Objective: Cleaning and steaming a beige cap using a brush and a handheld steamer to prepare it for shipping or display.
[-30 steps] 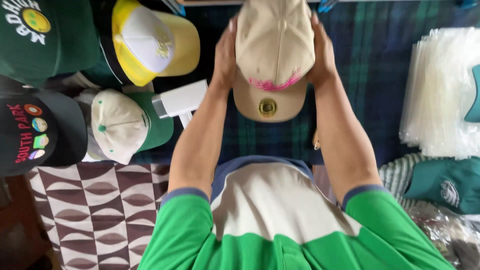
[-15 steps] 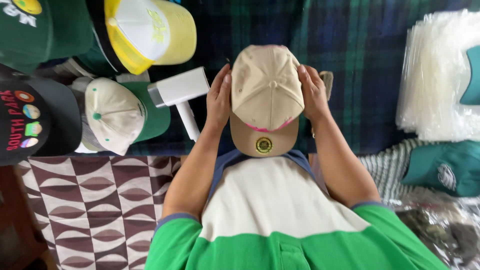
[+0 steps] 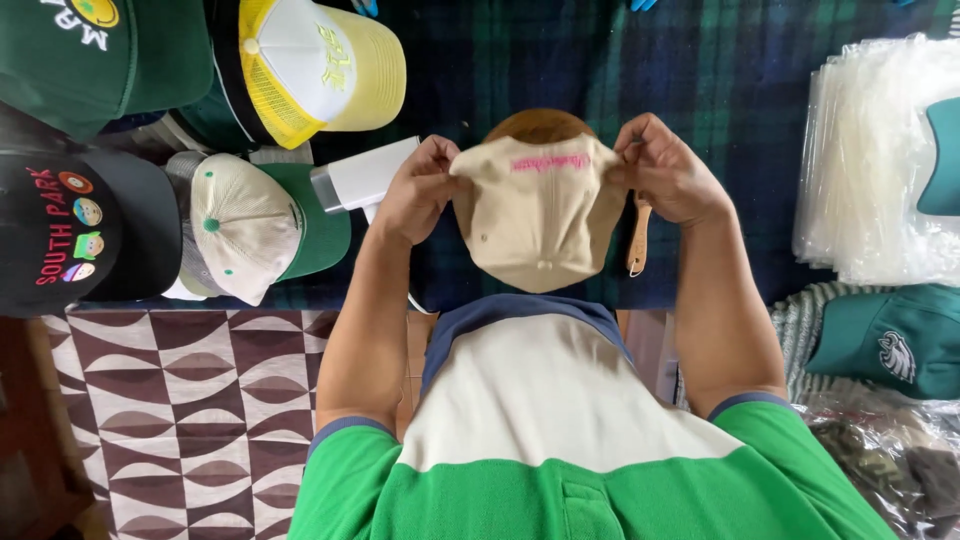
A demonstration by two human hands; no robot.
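Note:
A beige cap with pink stitching along one edge is held up in front of my chest, crown towards me. My left hand pinches its left side and my right hand pinches its right side. Both hands grip the fabric near the top edge. Behind the cap a round wooden piece shows, with a wooden handle sticking out below my right hand. All of this is over a dark green and blue plaid cloth.
Left on the cloth lie a yellow and white mesh cap, a cream and green cap, a black cap, a dark green cap and a white handheld device. Right: clear plastic bags, a teal cap. Patterned floor below.
The cap has been turned over in my hands: its brim with the round sticker faced me before, now the crown and the pink-stitched edge show. Both hands shifted to the top edge.

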